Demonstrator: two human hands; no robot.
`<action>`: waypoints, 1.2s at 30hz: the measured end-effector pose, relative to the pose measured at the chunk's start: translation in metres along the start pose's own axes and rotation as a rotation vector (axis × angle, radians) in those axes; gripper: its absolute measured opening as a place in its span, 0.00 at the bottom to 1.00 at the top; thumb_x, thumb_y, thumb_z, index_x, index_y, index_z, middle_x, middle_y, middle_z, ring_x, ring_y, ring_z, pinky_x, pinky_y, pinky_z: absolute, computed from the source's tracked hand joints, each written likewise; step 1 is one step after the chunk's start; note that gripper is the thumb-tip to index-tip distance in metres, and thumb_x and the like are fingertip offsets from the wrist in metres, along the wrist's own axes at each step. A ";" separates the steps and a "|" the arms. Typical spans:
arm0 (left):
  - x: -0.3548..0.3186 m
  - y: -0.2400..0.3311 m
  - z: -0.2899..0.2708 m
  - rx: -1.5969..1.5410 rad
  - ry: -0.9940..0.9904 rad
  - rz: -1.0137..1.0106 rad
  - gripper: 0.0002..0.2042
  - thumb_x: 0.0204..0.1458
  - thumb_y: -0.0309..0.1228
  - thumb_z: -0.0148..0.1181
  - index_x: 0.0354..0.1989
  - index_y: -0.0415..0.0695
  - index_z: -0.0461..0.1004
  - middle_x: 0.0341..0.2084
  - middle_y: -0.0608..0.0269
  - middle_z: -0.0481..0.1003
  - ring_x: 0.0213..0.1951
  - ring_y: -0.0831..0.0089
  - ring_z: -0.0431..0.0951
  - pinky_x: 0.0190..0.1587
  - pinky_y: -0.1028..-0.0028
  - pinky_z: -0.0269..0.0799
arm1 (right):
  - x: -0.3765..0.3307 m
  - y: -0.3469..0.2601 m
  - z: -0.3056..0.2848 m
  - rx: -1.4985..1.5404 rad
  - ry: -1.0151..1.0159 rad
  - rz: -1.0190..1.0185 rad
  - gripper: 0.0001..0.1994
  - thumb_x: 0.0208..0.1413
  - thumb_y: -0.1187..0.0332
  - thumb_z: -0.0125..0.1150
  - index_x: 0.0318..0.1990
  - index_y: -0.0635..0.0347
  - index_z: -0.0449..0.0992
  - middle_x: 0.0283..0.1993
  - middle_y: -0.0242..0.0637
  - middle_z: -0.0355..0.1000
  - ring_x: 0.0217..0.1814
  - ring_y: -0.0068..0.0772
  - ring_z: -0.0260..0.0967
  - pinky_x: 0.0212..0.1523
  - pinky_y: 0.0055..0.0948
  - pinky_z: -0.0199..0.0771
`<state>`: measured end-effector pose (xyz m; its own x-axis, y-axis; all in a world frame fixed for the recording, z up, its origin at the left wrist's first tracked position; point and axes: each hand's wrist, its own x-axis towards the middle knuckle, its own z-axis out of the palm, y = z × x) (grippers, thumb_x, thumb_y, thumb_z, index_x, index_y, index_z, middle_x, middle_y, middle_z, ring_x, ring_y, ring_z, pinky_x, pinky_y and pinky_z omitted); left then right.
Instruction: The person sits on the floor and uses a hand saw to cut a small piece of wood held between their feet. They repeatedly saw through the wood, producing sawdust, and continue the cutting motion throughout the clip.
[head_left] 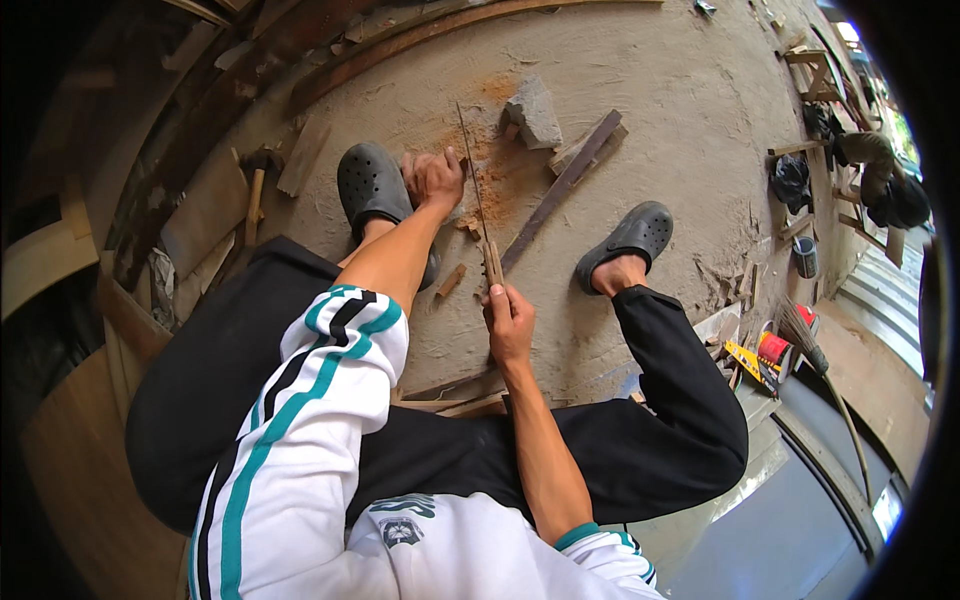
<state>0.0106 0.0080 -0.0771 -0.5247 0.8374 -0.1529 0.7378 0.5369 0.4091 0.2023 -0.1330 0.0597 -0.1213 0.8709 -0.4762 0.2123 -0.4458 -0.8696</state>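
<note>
My right hand (510, 318) is closed around the wooden handle (493, 265) of a hand saw. Its thin blade (473, 165) points away from me and stands close to the right of my left hand (436, 182). That left hand is closed low by the inner side of my left clog (372, 185); a small dark edge shows at its fingers, but what it grips is mostly hidden. Orange sawdust (500, 190) lies on the ground beside the blade. A long dark wooden strip (560, 190) slants from near the saw handle toward a grey concrete chunk (534, 112).
Small wood offcuts (451, 280) lie between my feet; my right clog (640, 236) is planted to the right. Boards and scraps (205, 215) crowd the left side. At right are a broom (803, 335), a yellow tool (745, 360), a red can (773, 348) and a dark cup (805, 256).
</note>
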 end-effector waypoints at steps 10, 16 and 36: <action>0.002 0.012 -0.003 0.002 -0.074 -0.094 0.31 0.65 0.46 0.33 0.27 0.37 0.81 0.29 0.46 0.80 0.42 0.53 0.78 0.67 0.55 0.50 | 0.001 -0.011 0.011 -0.022 0.021 0.072 0.20 0.65 0.59 0.50 0.24 0.64 0.70 0.15 0.31 0.61 0.19 0.21 0.56 0.21 0.28 0.55; 0.035 -0.001 0.008 -0.120 -0.117 -0.437 0.34 0.63 0.54 0.35 0.26 0.37 0.82 0.31 0.42 0.80 0.41 0.47 0.79 0.61 0.55 0.57 | -0.018 -0.029 0.017 -0.110 0.021 0.083 0.20 0.65 0.60 0.51 0.24 0.66 0.71 0.15 0.34 0.63 0.19 0.23 0.58 0.22 0.29 0.56; 0.027 0.013 0.001 -0.121 -0.107 -0.410 0.30 0.58 0.53 0.42 0.26 0.38 0.82 0.29 0.42 0.79 0.40 0.42 0.79 0.50 0.54 0.67 | -0.038 -0.050 0.017 -0.134 0.122 0.141 0.19 0.65 0.61 0.49 0.25 0.66 0.73 0.14 0.34 0.61 0.19 0.23 0.57 0.22 0.30 0.55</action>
<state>0.0061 0.0377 -0.0768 -0.7121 0.5666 -0.4147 0.4189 0.8168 0.3966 0.1799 -0.1467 0.1193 0.0353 0.8241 -0.5653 0.3472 -0.5405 -0.7663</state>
